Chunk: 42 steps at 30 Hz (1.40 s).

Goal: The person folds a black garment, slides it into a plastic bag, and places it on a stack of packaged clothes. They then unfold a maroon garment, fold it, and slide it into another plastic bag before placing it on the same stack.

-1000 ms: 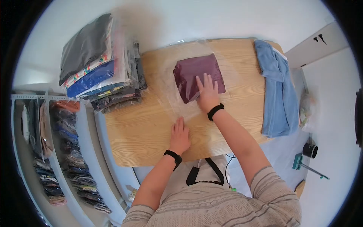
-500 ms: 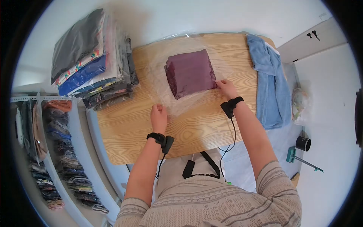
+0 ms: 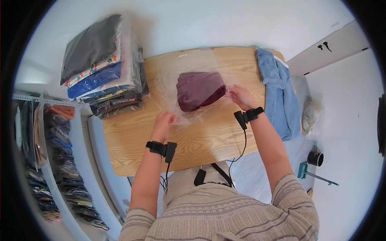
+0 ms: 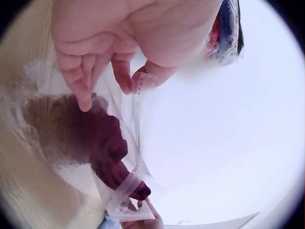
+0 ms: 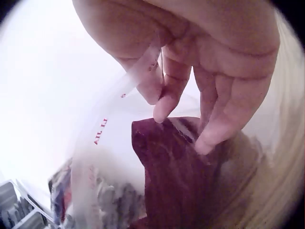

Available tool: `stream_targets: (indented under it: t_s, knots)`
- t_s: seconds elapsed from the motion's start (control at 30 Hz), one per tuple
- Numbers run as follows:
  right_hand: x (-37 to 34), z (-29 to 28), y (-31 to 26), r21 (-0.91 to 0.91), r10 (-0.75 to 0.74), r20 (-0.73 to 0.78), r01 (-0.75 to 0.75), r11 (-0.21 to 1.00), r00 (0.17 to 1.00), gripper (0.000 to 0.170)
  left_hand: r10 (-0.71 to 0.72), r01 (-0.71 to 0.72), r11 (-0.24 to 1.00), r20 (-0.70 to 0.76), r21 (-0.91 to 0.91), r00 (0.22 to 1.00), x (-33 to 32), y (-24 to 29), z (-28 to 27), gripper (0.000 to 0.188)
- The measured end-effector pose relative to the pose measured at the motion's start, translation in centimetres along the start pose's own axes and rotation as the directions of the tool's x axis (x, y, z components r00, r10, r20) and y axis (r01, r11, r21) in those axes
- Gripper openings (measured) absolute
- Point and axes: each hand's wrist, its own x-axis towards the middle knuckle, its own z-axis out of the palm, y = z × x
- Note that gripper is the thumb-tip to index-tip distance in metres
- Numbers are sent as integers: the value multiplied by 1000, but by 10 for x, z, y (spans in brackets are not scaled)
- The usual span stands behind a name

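A folded maroon garment (image 3: 199,89) lies inside a clear plastic bag (image 3: 193,60) on the wooden table. My left hand (image 3: 164,123) pinches the bag's near left corner; in the left wrist view, thumb and forefinger of that hand (image 4: 124,38) hold the printed edge strip (image 4: 136,114). At the near right corner my right hand (image 3: 242,97) pinches the bag's edge, beside the garment. The right wrist view shows the right hand (image 5: 205,52) with the red-lettered strip (image 5: 102,126) between thumb and finger, above the maroon cloth (image 5: 174,176).
Bagged clothes stand in a tall stack (image 3: 100,64) at the table's left. A blue garment (image 3: 277,92) lies along the right edge of the table (image 3: 132,148). Shelves of bagged clothes (image 3: 66,152) are at far left; a black bin (image 3: 315,158) is on the floor.
My right hand has moved from on top of the garment to the bag's right corner, and my left hand has moved left to the other corner. The garment's near side is now lifted and rounded.
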Motion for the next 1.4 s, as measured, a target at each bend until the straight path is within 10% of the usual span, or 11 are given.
stream_targets:
  t_s: [0.2, 0.53, 0.6, 0.8, 0.87, 0.93, 1.03, 1.1, 1.2, 1.27, 1.4]
  knots:
    - [-28, 21, -56, 122, 49, -18, -46, 991, 999, 16, 94, -73, 965, 69, -252, 993, -32, 46, 19, 6]
    - [-108, 1, -61, 165, -82, 2, 80, 983, 997, 20, 269, -244, 954, 141, -172, 953, -66, 61, 32, 7]
    - [-135, -5, -38, 63, -103, -36, 105, 993, 994, 17, 148, -177, 959, 141, 223, 979, -79, 41, 13, 12]
    - [-179, -49, 72, -311, 346, -127, -369, 876, 930, 19, -322, 269, 828, 24, 493, 947, -108, -46, -38, 20]
    - [-171, -67, 118, -577, 304, -236, -385, 720, 923, 22, -318, 281, 759, -43, 588, 947, -99, -65, -50, 18]
    - [-154, -54, 119, -823, -220, -290, -125, 554, 932, 23, -302, 286, 690, -95, 665, 949, -89, -78, -53, 19]
    - [-136, -17, 117, -785, -387, -317, -11, 619, 866, 25, -43, 115, 663, -116, 740, 992, -87, -80, -42, 26]
    - [-136, 3, 117, -773, -397, -351, -23, 634, 848, 26, 375, -257, -75, 266, 963, 888, -109, -58, -1, 35]
    - [-169, 32, 123, -733, -335, -259, 41, 679, 906, 23, 213, -265, -27, 264, 964, 941, -134, -64, 20, 37]
    - [-182, 47, 122, -738, -152, -27, 83, 670, 988, 20, 81, -643, -196, 666, 740, 742, -136, -70, 35, 46]
    - [-201, 45, 176, -699, -88, 80, 119, 705, 993, 19, 35, -648, -410, 722, 641, 691, -132, -95, 37, 58]
